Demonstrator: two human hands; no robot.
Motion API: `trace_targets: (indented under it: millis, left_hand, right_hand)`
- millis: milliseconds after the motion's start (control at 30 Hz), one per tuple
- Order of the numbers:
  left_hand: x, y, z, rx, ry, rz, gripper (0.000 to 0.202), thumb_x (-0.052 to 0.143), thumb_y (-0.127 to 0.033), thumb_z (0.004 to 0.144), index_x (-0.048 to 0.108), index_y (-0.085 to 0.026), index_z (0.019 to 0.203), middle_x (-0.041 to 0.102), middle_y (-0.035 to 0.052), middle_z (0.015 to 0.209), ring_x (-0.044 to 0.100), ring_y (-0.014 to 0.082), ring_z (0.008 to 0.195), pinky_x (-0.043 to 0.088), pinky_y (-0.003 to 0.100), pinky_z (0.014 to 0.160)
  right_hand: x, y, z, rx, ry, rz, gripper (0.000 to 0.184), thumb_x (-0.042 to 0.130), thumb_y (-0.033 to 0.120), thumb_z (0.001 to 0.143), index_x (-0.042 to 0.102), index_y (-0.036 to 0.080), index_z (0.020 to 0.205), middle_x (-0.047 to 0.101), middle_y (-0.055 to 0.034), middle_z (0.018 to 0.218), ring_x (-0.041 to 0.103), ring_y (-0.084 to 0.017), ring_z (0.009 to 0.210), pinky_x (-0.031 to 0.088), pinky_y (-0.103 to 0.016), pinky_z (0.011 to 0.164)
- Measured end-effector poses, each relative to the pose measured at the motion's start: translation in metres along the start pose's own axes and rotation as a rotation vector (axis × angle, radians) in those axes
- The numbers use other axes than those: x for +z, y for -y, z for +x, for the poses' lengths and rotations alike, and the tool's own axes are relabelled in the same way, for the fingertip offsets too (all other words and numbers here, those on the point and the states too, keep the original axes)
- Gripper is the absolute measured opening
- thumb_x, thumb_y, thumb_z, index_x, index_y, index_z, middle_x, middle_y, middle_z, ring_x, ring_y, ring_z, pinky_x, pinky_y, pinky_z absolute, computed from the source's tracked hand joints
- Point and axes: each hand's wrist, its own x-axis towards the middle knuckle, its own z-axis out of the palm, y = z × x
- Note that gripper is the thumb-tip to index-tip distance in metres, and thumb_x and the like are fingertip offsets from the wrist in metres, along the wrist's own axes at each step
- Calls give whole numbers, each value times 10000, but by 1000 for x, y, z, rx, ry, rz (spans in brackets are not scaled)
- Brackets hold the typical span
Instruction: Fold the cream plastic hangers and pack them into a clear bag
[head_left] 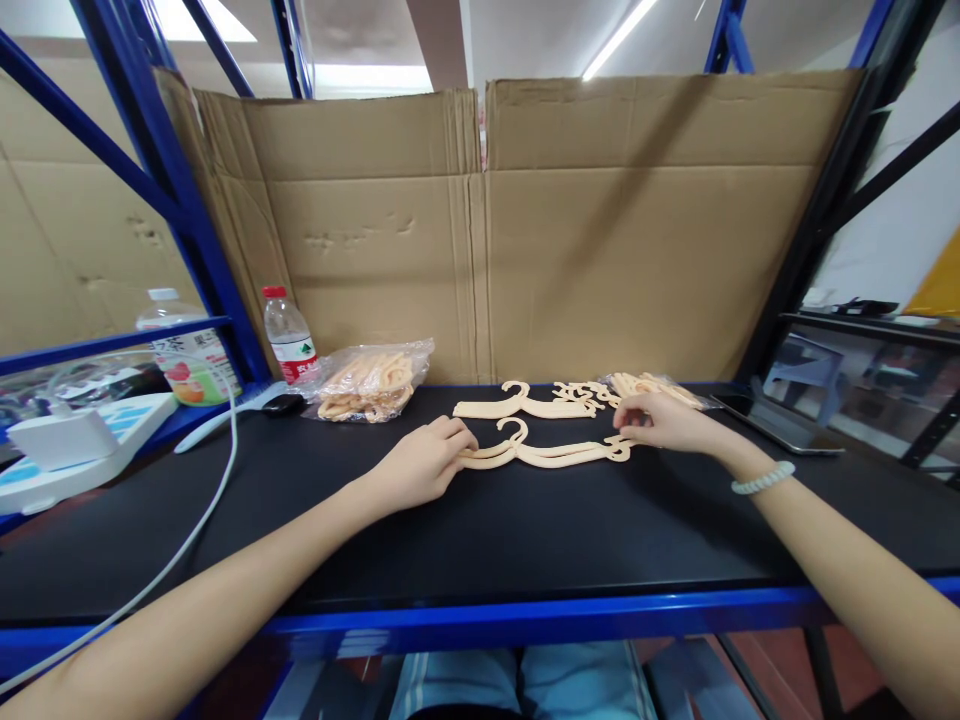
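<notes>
Lying on the black tabletop is a beige clothes hanger [566, 458] with its curved hook pointing away from me; it looks doubled, as if two are stacked. My left hand [431, 462] grips its left end with bent fingers. At the opposite end, a small beige hook [618, 449] lies against the hanger arm. My right hand [654, 421] pinches at this small hook, though the fingers partly hide the contact. Just behind lies another beige hanger [491, 408], touched by neither hand. A loose pile of small hooks [581, 392] sits by its right end.
Plastic bags of beige parts stand at the back left [371, 380] and behind my right hand [675, 388]. A red-capped bottle [290, 335], a power strip [120, 430] and a white cable [225, 470] occupy the left. A dark flat device [784, 425] lies right. Cardboard [637, 230] walls the back.
</notes>
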Motion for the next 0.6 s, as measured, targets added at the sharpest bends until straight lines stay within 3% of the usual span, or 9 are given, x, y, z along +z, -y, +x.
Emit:
trace_targets:
  millis: [100,200,333,600]
  left_hand:
    - [6,-5,-1,-29,25,-21,365,418,-237,895,495,-159,1243,530,132,1271,472,255,1183,376,402,995]
    - [12,-10,-3,-125,139,-45,498,363,-327,925,338,-153,1391,367,147,1439,326,275,1330,237,500,1082]
    - [17,-12,-3,-170,259,-51,568,297,-433,943,231,-173,1444,207,143,1498,195,280,1385,132,556,1092]
    - [20,-2,12,-192,288,-54,576,276,-434,944,217,-159,1446,217,144,1493,189,270,1388,111,567,1088]
  right_hand:
    - [23,28,-1,-156,-169,16,363,514,427,848,623,188,1097,628,-105,1119,569,-264,1038,444,-419,901]
    - [51,53,-5,-247,-59,-33,596,467,506,884,433,151,1362,391,-132,1421,346,-295,1310,259,-459,1095]
    - [70,63,-8,-229,152,-147,752,365,596,901,286,77,1440,202,-157,1493,162,-299,1384,146,-469,1136]
    - [71,48,8,-202,133,-156,794,367,647,875,285,101,1445,241,-151,1482,200,-312,1372,164,-470,1128]
